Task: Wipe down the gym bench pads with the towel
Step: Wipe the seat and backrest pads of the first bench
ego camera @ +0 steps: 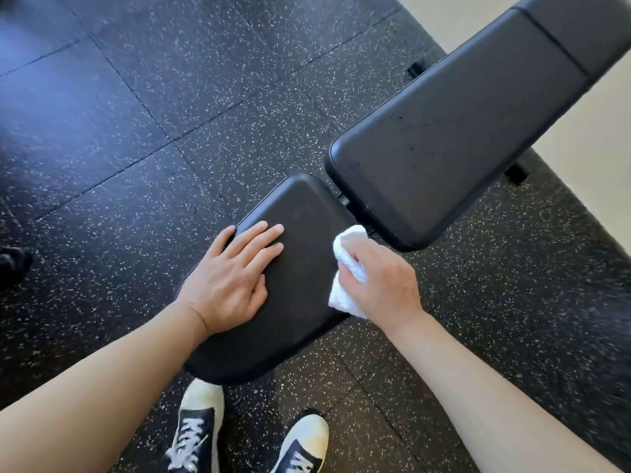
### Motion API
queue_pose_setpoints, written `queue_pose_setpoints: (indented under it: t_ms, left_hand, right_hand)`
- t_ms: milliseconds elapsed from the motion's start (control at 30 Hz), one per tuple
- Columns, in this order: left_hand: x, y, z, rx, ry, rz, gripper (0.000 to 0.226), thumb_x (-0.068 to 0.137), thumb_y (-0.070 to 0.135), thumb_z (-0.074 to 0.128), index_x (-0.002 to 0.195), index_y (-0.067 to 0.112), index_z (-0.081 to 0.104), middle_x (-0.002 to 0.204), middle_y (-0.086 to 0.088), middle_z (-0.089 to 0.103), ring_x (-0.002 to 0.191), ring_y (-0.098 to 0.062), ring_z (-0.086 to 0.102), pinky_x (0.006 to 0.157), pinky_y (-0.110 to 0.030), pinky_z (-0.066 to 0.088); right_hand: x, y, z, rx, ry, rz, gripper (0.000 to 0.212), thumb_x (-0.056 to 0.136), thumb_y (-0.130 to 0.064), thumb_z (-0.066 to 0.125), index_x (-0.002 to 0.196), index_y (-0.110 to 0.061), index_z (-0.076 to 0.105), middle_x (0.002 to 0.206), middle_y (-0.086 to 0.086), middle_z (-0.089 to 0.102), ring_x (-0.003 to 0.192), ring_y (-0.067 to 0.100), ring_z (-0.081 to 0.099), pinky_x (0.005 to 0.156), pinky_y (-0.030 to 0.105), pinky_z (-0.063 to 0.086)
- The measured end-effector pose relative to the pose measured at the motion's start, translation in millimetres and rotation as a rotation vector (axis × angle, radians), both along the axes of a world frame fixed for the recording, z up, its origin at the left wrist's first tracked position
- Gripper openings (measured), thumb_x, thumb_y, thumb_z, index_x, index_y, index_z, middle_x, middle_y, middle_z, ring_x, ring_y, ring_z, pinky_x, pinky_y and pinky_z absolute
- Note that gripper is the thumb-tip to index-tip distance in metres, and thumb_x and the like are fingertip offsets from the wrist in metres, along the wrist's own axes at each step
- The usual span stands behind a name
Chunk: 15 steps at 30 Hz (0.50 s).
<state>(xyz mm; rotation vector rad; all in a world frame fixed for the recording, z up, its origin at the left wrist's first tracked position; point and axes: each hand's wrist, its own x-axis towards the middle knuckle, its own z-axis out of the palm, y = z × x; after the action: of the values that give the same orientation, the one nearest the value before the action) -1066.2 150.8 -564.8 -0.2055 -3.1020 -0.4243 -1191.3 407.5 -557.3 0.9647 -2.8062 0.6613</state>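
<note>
A black gym bench runs from the middle toward the upper right. Its seat pad (300, 268) lies near me, and the longer back pad (454, 148) slopes away behind it. My left hand (235, 278) rests flat on the seat pad's left side, fingers straight. At the seat pad's right edge my right hand (382, 281) grips a bunched white towel (348, 254) and holds it against the pad. A narrow gap with a hinge separates the two pads.
Black rubber floor tiles (170, 114) with white flecks surround the bench. My two dark sneakers (198, 428) with white toe caps stand just below the seat pad. A pale floor strip (587, 138) shows at the right edge.
</note>
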Motion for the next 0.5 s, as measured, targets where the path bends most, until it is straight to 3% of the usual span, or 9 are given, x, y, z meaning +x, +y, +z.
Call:
queue_pose_setpoints:
  t_ms: [233, 367, 500]
  left_hand:
    - [-1, -3, -3, 0.035, 0.003, -0.004, 0.056, 0.093, 0.028, 0.048, 0.146, 0.013, 0.057, 0.171, -0.002, 0.034, 0.158, -0.028, 0.033, 0.123, -0.061, 0.028]
    - [-1, -5, -5, 0.046, 0.0, 0.043, 0.059, 0.09, 0.03, 0.056, 0.145, 0.01, 0.057, 0.164, -0.009, 0.044, 0.155, -0.03, 0.037, 0.123, -0.06, 0.03]
    - [-3, -6, -4, 0.087, -0.008, 0.084, 0.059, 0.088, 0.031, 0.059, 0.142, 0.008, 0.06, 0.16, -0.012, 0.048, 0.152, -0.032, 0.041, 0.12, -0.06, 0.034]
  right_hand:
    - [-29, -73, 6, -0.001, -0.012, 0.06, 0.015, 0.086, -0.024, 0.057, 0.093, -0.016, 0.067, 0.075, -0.001, 0.06, 0.062, 0.028, 0.059, 0.052, 0.036, 0.048]
    - [-40, -136, 5, 0.019, 0.026, 0.103, 0.013, 0.088, -0.024, 0.064, 0.095, -0.014, 0.068, 0.078, 0.002, 0.062, 0.063, 0.03, 0.06, 0.053, 0.039, 0.047]
    - [-38, -135, 6, 0.027, 0.051, 0.147, 0.019, 0.089, -0.027, 0.062, 0.1, -0.013, 0.068, 0.08, 0.004, 0.062, 0.063, 0.031, 0.059, 0.054, 0.04, 0.046]
